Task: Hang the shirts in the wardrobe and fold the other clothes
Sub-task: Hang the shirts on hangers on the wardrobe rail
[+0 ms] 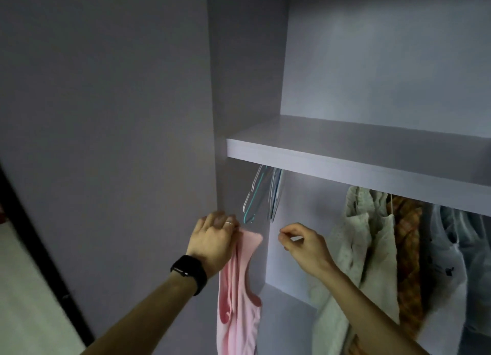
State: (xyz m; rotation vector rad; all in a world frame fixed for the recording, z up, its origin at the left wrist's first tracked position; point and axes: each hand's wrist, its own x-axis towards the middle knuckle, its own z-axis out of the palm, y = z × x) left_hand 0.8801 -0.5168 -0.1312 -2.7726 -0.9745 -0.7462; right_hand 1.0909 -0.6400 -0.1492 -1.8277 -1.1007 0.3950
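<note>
A pink sleeveless top (239, 296) hangs down from my left hand (212, 237), which grips its strap at the top, just in front of the open wardrobe. My right hand (303, 245) is raised to the right of the top, with curled fingers and nothing in them that I can make out. Several clear hangers with teal edges (259, 195) hang empty under the shelf, just above and between my two hands. The rail itself is hidden behind the shelf edge.
A white shelf (358, 155) runs across the wardrobe above the hangers. To the right hang a cream lace garment (364, 248), an orange plaid garment (406, 248) and pale blue clothes (457, 248). The wardrobe's side wall (132, 142) stands at the left.
</note>
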